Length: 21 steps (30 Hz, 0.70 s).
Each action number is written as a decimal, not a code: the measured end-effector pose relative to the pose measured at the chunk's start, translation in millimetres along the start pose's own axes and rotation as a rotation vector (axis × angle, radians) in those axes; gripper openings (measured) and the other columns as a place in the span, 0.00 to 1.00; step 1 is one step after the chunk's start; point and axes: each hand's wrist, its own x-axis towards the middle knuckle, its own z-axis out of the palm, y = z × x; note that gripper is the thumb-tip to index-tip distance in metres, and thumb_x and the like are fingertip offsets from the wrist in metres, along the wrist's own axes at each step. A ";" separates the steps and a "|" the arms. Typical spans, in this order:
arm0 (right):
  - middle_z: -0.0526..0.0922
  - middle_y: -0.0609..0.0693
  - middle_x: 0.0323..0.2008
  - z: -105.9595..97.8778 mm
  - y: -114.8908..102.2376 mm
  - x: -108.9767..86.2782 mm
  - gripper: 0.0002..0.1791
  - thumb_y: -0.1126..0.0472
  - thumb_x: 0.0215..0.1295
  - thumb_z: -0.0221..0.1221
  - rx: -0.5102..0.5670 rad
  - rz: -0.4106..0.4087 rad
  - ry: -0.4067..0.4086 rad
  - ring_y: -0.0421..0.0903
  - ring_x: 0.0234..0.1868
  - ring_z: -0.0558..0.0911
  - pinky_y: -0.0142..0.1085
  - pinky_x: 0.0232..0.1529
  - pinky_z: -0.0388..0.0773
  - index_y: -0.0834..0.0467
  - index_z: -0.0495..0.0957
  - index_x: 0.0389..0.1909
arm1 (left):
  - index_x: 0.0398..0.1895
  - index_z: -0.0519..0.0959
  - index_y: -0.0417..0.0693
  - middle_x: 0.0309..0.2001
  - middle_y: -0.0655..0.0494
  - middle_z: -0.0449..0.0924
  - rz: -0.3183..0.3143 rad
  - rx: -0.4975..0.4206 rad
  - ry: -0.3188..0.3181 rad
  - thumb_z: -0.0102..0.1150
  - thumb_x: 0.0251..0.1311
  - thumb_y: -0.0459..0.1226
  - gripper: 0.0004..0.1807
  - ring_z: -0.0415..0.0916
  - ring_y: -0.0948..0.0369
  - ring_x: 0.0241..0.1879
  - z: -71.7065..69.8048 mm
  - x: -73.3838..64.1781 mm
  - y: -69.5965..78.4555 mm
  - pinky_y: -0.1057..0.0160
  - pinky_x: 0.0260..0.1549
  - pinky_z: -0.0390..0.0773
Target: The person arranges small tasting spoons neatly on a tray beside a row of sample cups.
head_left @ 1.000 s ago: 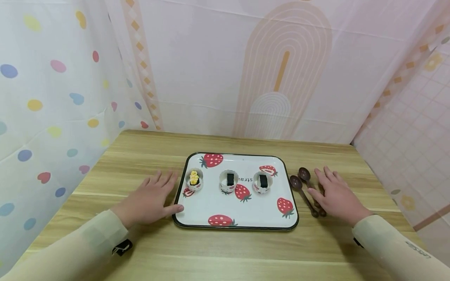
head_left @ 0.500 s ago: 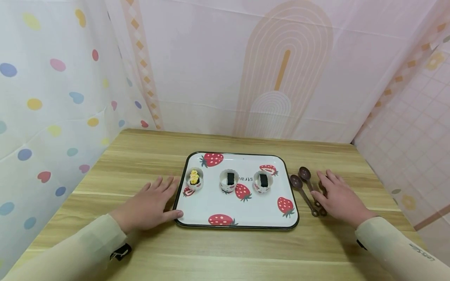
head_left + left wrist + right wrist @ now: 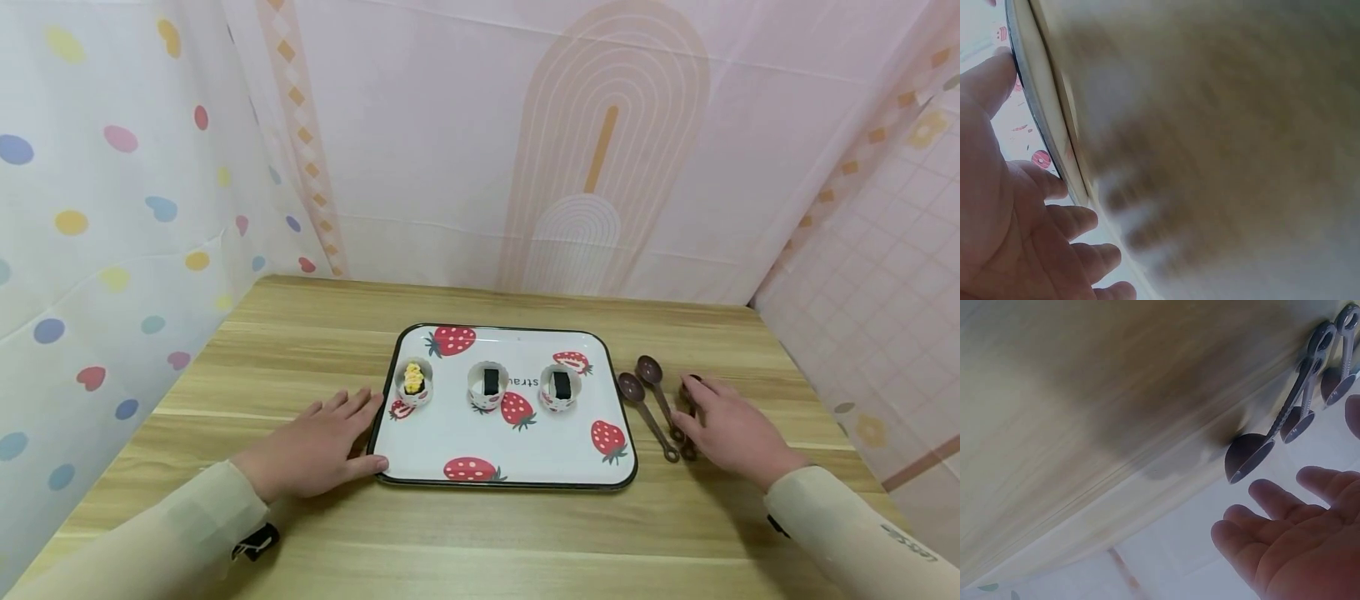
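My left hand [image 3: 311, 454] lies with spread fingers at the left side of a strawberry-printed tray [image 3: 420, 450], its thumb over the rim. On the tray stand three small paper cups. The left cup [image 3: 417, 402] holds a yellow-topped piece [image 3: 413, 379]; a white piece with a black strip sits in both the middle cup [image 3: 483, 403] and the right cup [image 3: 555, 404]. My right hand [image 3: 738, 429] is over the rightmost of three brown measuring spoons, partly hiding it. In the right wrist view its loosely bent fingertips are close to that spoon's bowl [image 3: 1247, 456], apart from it.
Two more measuring spoons, one by the tray [image 3: 651, 422] and one beside it [image 3: 660, 396], lie between tray and right hand. Wooden table [image 3: 480, 542] surrounds everything. Printed curtains [image 3: 420, 150] hang behind and at both sides.
My right hand has shifted slightly right and its fingers have bent in over the rightmost spoon. The left hand has slid a little toward me, thumb still over the tray's rim.
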 end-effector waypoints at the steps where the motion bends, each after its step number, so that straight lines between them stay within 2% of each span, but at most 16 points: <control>1: 0.69 0.78 0.70 -0.3 0.5 -0.5 0.38 0.48 0.77 0.59 -0.004 0.004 -0.004 0.78 0.69 0.71 0.69 0.67 0.71 0.70 0.64 0.76 | 0.83 0.57 0.37 0.81 0.33 0.56 0.003 -0.003 0.001 0.49 0.68 0.72 0.57 0.55 0.29 0.78 0.1 -0.1 0.0 0.25 0.72 0.60; 9: 0.75 0.79 0.62 -4.3 5.1 -5.0 0.37 0.50 0.75 0.61 -0.020 0.040 -0.036 0.78 0.61 0.77 0.70 0.60 0.76 0.72 0.68 0.72 | 0.83 0.56 0.36 0.81 0.32 0.58 0.012 -0.026 -0.014 0.51 0.69 0.70 0.56 0.57 0.28 0.77 1.0 -0.6 0.0 0.29 0.72 0.63; 13: 0.80 0.77 0.57 -4.8 7.2 -5.6 0.33 0.51 0.74 0.63 -0.028 0.052 -0.042 0.77 0.57 0.80 0.68 0.58 0.78 0.74 0.73 0.66 | 0.83 0.55 0.36 0.81 0.32 0.58 0.006 -0.042 -0.027 0.52 0.69 0.70 0.56 0.56 0.27 0.77 0.3 -0.7 0.5 0.28 0.72 0.64; 16: 0.86 0.67 0.41 -5.2 8.7 -4.9 0.25 0.52 0.73 0.63 -0.021 0.060 -0.058 0.67 0.44 0.86 0.62 0.47 0.82 0.71 0.79 0.55 | 0.83 0.55 0.36 0.81 0.32 0.57 0.003 -0.043 -0.034 0.52 0.69 0.70 0.56 0.56 0.27 0.77 0.3 -0.7 0.9 0.28 0.72 0.64; 19: 0.80 0.53 0.28 -5.5 9.8 -4.2 0.19 0.51 0.73 0.64 -0.016 0.064 -0.077 0.53 0.32 0.81 0.55 0.37 0.80 0.67 0.80 0.46 | 0.83 0.55 0.36 0.81 0.32 0.57 0.007 -0.039 -0.031 0.52 0.70 0.69 0.56 0.56 0.26 0.77 0.4 -1.0 1.1 0.29 0.72 0.64; 21: 0.78 0.49 0.25 -5.8 9.8 -4.1 0.19 0.51 0.73 0.64 -0.019 0.060 -0.080 0.49 0.29 0.78 0.53 0.35 0.79 0.67 0.81 0.45 | 0.83 0.55 0.35 0.81 0.32 0.57 0.009 -0.036 -0.029 0.52 0.70 0.69 0.55 0.56 0.26 0.77 0.4 -1.0 1.2 0.30 0.72 0.63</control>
